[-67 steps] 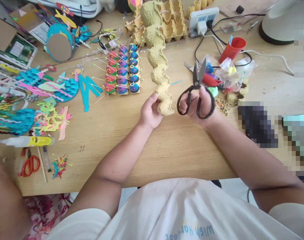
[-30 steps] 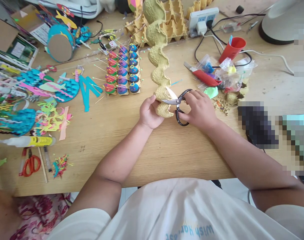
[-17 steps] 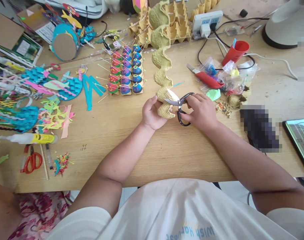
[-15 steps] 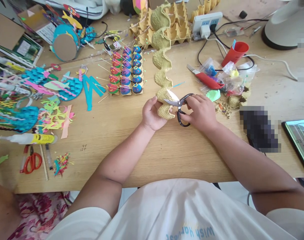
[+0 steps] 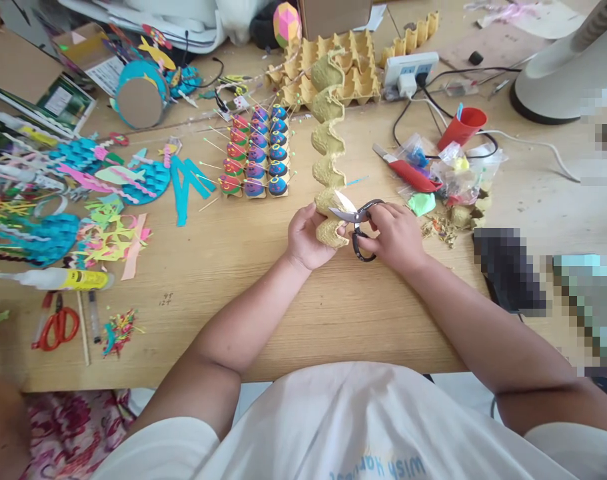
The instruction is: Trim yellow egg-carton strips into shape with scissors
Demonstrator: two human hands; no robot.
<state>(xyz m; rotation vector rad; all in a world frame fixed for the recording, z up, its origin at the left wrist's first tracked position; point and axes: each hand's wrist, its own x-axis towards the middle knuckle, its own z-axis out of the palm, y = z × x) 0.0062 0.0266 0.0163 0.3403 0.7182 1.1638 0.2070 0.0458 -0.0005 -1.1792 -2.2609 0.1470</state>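
Note:
A long strip of yellow egg carton point(image 5: 328, 137) with several cups in a row points away from me over the table. Its near end rests in my left hand point(image 5: 307, 239), thumb on one side and fingers curled beneath. My right hand point(image 5: 396, 237) grips black-handled scissors point(image 5: 354, 217) by their loops. The scissor blades are spread apart at the strip's right edge, between the two nearest cups. Left of the strip stand rows of painted egg-carton cups point(image 5: 256, 153), red, purple and blue, with pins stuck in them.
More egg carton point(image 5: 360, 63) lies at the back near a white power strip point(image 5: 410, 70). On the right are a red cup point(image 5: 463, 127), a red-handled knife point(image 5: 413, 175) and plastic bags. Paper crafts, a glue bottle point(image 5: 58, 279) and red scissors point(image 5: 58, 327) fill the left side.
The view has shifted slightly. The strip's far end sits lower in the view, while both hands keep their grips and the scissor blades stay spread at nearly the same spot.

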